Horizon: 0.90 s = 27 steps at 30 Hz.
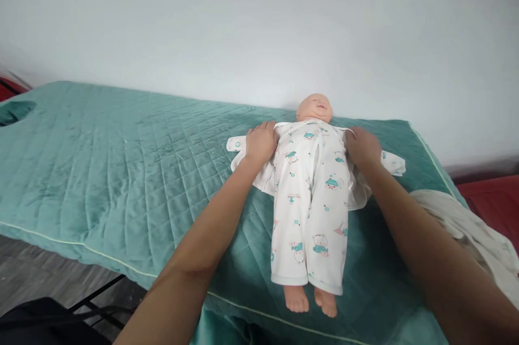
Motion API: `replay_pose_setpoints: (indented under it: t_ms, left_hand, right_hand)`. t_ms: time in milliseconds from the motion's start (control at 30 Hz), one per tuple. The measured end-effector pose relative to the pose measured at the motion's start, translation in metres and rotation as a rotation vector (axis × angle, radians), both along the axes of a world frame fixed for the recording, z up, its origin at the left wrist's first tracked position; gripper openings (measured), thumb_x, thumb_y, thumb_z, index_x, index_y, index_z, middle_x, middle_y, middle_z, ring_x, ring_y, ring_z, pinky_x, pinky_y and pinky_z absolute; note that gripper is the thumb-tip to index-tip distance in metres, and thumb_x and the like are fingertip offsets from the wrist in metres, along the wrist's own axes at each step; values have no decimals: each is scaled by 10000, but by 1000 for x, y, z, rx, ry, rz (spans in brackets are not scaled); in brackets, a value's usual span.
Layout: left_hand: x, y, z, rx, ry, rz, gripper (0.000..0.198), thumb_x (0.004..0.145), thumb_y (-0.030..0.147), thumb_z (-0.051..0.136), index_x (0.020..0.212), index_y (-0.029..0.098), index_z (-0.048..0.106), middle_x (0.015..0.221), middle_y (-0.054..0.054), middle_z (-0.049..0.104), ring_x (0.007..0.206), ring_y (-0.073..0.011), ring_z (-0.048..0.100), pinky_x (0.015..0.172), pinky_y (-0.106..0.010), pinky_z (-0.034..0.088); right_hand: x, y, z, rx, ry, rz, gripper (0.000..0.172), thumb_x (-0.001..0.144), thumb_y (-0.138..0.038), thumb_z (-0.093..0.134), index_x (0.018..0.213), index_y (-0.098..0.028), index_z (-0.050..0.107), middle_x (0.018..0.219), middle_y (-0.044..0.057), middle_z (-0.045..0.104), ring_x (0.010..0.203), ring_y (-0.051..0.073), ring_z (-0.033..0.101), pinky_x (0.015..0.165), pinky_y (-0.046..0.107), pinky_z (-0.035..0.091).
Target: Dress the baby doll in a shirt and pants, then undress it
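Observation:
A baby doll [316, 107] lies on its back, head toward the wall, bare feet toward me. White printed pants [310, 199] cover its legs and reach up over its chest. Under them a white printed shirt [265, 178] spreads out, with a sleeve at each side. My left hand [261, 142] is closed at the upper left corner of the pants, beside the doll's shoulder; its fingertips are partly hidden. At the upper right corner my right hand [363, 147] is closed on the edge of the pants.
A green quilted cover [121, 172] lies over the bed beneath the doll. White cloth [474, 231] is bunched at the right edge, near a red object [492, 201]. A pale wall [243, 26] rises behind the bed. Grey floor [32, 269] shows at the lower left.

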<state>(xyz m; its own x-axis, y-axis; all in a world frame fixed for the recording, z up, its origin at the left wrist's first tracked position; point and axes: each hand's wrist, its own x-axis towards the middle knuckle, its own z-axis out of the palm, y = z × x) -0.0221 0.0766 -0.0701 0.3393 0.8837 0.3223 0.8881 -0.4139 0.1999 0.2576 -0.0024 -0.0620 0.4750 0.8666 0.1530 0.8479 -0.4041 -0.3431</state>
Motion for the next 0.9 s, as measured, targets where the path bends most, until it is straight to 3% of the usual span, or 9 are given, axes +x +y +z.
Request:
replay_pose_setpoints:
  t_ms: [167,300,433,500,633,733,800,900]
  left_hand:
    - [-17,13,-4,-87,4,92,352,981,227,354,1194,242,634,1167,-92,715,1055,-277,670,825,-356,478]
    - [-25,9,-10,-76,-44,104,361,982,247,377,1257,265,612,1221,-78,700,1102,-265,652,858,-351,477]
    - [-23,-2,-12,-23,-67,88,339,991,266,395,1261,246,600,1199,-83,702,1133,-264,628,926,-372,456]
    - [-22,-5,-12,1,-63,73,321,992,264,399,1240,236,601,1176,-88,704,1135,-270,620,941,-389,446]
    - [-21,-7,-11,-4,-60,57,302,997,256,394,1225,228,590,1173,-95,696,1136,-272,611,944,-403,434]
    - [-21,-8,-10,-14,-60,56,301,1001,259,388,1225,227,586,1198,-94,690,1151,-266,604,950,-394,428]
    - [-22,-8,-9,-26,-66,56,303,1003,264,388,1232,229,583,1213,-95,686,1160,-262,602,958,-389,423]
    - [-23,-7,-8,-54,-78,51,310,1007,283,389,1247,233,579,1246,-97,677,1175,-257,597,964,-389,421]
  right_hand:
    - [32,2,4,-65,99,1,325,912,-315,492,1069,-201,753,1172,133,717,1128,323,627,926,409,463]
    - [46,-7,-3,39,255,2,262,859,-295,577,1030,-214,759,1109,91,744,1072,278,655,921,363,491]
    - [50,-15,-10,182,546,80,458,828,-279,606,1282,-226,628,1241,109,700,1114,255,653,952,382,514]
    - [42,-18,-3,260,535,123,520,791,-269,649,1305,-213,589,1312,142,655,1196,270,618,1019,416,487]
    - [-16,-24,34,303,175,300,500,822,-313,624,1308,-211,564,1390,140,571,1291,312,536,1096,513,417]
    - [-83,-16,65,290,-22,599,398,892,-273,516,1285,-240,567,1368,99,577,1290,308,505,1098,504,400]
    - [-121,-2,77,200,-167,796,377,905,-227,484,1269,-188,574,1332,132,593,1269,330,494,1084,499,388]
    - [-157,28,77,-47,-371,879,313,898,-184,474,1175,-121,606,1219,188,612,1135,344,535,943,452,448]
